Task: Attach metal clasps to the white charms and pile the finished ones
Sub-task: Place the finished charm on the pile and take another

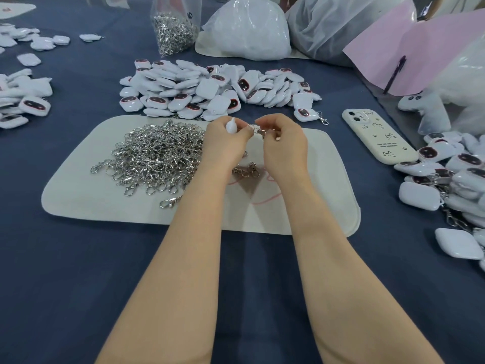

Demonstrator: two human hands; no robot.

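We log no readable text: the cream phone case point(379, 136) bears two tiny printed lines, too small to read.

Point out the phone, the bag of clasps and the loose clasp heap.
Phone point(379, 137): head view, middle of its cream case.
Bag of clasps point(173, 32): head view, on clasps showing through the plastic.
Clasp heap point(157, 153): head view, centre of the pile.
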